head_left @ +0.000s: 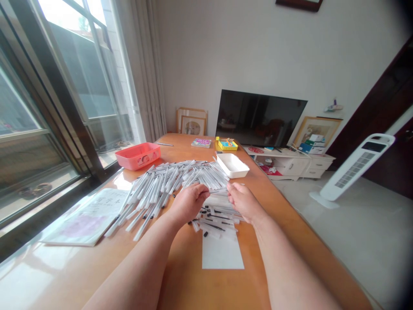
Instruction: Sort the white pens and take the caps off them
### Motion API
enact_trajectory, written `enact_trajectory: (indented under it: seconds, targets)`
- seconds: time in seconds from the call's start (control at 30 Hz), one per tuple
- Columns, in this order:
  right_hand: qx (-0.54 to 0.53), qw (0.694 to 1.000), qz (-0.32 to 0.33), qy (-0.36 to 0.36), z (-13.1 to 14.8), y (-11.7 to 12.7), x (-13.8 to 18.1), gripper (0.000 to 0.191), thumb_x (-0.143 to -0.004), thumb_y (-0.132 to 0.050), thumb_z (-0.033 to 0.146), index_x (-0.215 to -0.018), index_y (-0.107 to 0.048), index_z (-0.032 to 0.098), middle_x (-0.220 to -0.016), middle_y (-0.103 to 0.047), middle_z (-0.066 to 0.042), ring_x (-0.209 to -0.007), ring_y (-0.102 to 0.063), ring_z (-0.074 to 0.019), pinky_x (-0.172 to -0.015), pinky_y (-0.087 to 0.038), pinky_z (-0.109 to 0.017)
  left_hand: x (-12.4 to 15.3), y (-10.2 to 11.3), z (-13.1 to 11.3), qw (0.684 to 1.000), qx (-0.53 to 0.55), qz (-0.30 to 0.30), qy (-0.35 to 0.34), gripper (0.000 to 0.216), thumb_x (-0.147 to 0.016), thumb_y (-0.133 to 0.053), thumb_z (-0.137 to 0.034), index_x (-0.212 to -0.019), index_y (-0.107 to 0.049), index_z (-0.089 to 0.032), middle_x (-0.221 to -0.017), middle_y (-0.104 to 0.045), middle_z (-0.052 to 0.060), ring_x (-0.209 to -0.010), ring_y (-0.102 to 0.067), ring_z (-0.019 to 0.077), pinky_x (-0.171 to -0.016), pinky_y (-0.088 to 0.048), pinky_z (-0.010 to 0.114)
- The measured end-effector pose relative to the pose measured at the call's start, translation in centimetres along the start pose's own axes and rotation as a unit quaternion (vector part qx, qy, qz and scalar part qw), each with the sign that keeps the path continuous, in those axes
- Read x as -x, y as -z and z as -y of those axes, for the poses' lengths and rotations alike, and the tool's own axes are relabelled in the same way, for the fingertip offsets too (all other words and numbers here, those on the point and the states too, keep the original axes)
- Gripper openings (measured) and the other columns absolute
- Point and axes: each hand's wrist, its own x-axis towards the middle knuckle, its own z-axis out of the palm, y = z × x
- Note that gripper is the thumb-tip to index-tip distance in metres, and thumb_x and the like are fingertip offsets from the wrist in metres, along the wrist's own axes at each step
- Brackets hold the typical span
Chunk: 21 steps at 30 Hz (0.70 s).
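Observation:
My left hand [192,200] is closed in a pinch over the middle of the table. Facing it a short way to the right, my right hand [242,200] also has its fingers pinched together. What either pinch holds is too small and blurred to make out. Below and between the hands, clear pen tubes and black pen parts [214,224] lie loosely over a white sheet of paper [222,256]. Beyond the left hand spreads a large heap of translucent pens [161,185], some with black ends.
A white tray [232,168] stands past the right hand, and a pink basket [138,156] near the window. An open notebook [85,219] lies at the left. Farther back are a yellow box [227,144] and a booklet [201,143]. The table's edge runs along the right.

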Motion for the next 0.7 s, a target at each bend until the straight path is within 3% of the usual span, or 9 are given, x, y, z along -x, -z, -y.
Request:
enact_trajectory:
  seconds: [0.3, 0.47, 0.57, 0.7]
  targets:
    - [0.044, 0.998, -0.001, 0.043, 0.5, -0.01, 0.4, 0.043, -0.091, -0.054, 0.061, -0.076, -0.052, 0.02, -0.065, -0.061, 0.002, -0.048, -0.048, -0.0092, -0.048, -0.039, -0.023, 0.11, 0.33, 0.49, 0.997, 0.035, 0.059, 0.028, 0.027, -0.096, -0.046, -0.041, -0.084, -0.061, -0.022, -0.076, -0.064, 0.0, -0.069, -0.054, 0.015, -0.062, -0.036, 0.026]
    - [0.039, 0.998, -0.015, 0.048, 0.48, -0.14, 0.28, 0.043, -0.09, -0.055, 0.061, -0.076, -0.052, 0.021, -0.066, -0.061, 0.001, -0.048, -0.047, -0.0092, -0.047, -0.038, -0.023, 0.15, 0.22, 0.16, 0.997, 0.031, 0.026, 0.062, 0.025, -0.089, -0.058, -0.048, -0.087, -0.058, -0.024, -0.073, -0.06, -0.003, -0.064, -0.05, 0.0142, -0.057, -0.03, 0.026]
    - [0.013, 0.998, -0.009, 0.053, 0.42, -0.2, 0.19, 0.043, -0.089, -0.057, 0.062, -0.078, -0.053, 0.021, -0.068, -0.062, 0.0, -0.051, -0.048, -0.0098, -0.047, -0.04, -0.023, 0.13, 0.24, 0.13, 0.998, 0.026, 0.024, 0.043, 0.03, -0.093, -0.051, -0.048, -0.078, -0.056, -0.023, -0.071, -0.06, -0.002, -0.064, -0.05, 0.0143, -0.059, -0.03, 0.027]
    - [-0.007, 0.999, 0.001, 0.052, 0.45, -0.21, 0.24, 0.043, -0.088, -0.059, 0.063, -0.079, -0.054, 0.02, -0.07, -0.063, -0.001, -0.054, -0.051, -0.0107, -0.049, -0.043, -0.024, 0.19, -0.15, 0.61, 0.993, 0.069, 0.073, 0.057, 0.042, -0.098, -0.04, -0.053, -0.074, -0.055, -0.022, -0.068, -0.063, 0.0, -0.063, -0.054, 0.0155, -0.06, -0.033, 0.028]
